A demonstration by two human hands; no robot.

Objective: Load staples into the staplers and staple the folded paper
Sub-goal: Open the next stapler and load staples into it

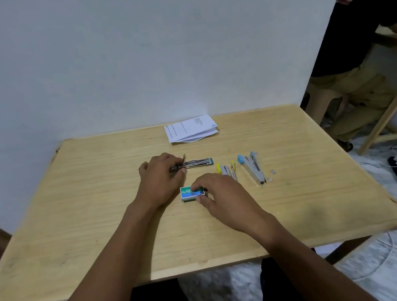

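Pinching the green staple box on the counter, the right grip holds its near end; just beyond, the left grip clasps the opened stapler. At the far edge lies the folded paper. Tugged carelessly, the box could spill loose staples.

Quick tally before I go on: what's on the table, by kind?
Staplers: 3 (green stapler, yellow stapler, blue stapler)
Staple box: 1
Folded paper stack: 1
Loose pieces, likely staples: 2 ()
Total: 7
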